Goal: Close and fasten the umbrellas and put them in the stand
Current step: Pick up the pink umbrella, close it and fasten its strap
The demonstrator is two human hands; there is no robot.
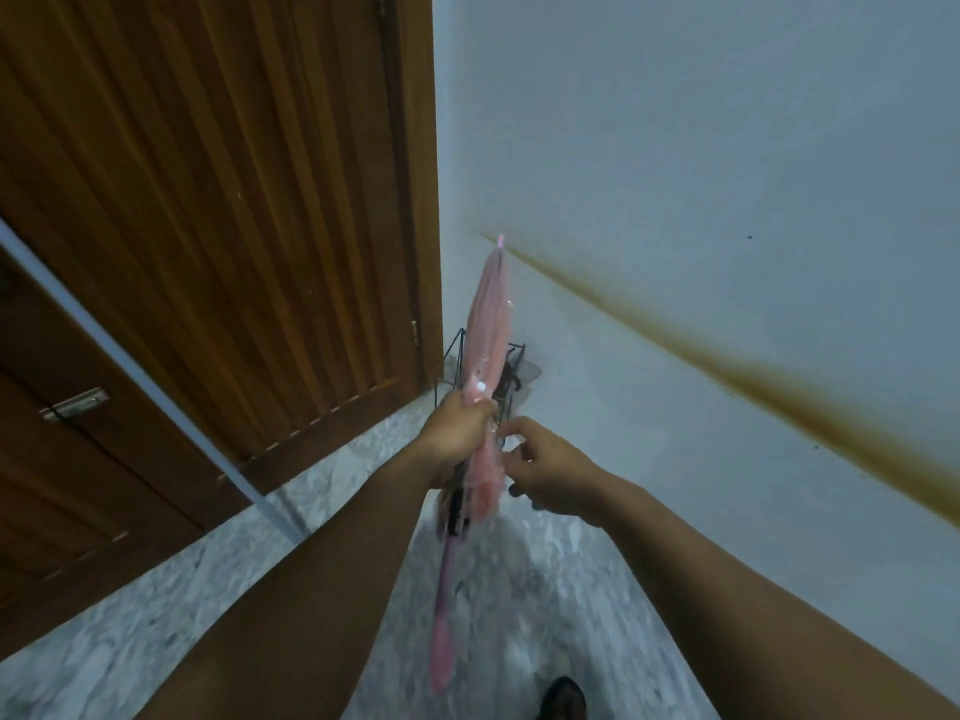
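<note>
Left hand (460,433) clamped round the pink umbrella (485,345), fist closed on the gathered canopy near its lower edge. Right hand (545,472) just beside it, fingers (511,433) curled in toward the canopy, thumb and forefinger close together; whether they pinch the strap I cannot tell, since motion blur hides it.

Umbrella folded, canopy bunched but loose. Tip points up and away from my left hand, handle hangs down below it toward me. Something dark sits under my left fist against the shaft, too blurred to name.

Step in hand, as I judge it: fastening. Canopy is closed; the tie is not visibly wrapped.

Stand (511,363), black wire, sits on the floor (363,491) beyond both hands, partly hidden behind the umbrella, in the corner between door (234,200) and wall (701,148). Something already seems to sit in it; unclear what.

Next move calls for: left grip held firm to keep the folds tight, right hand to draw the strap round and press it shut. Then turn the umbrella tip-down and lower it into the stand ahead.
</note>
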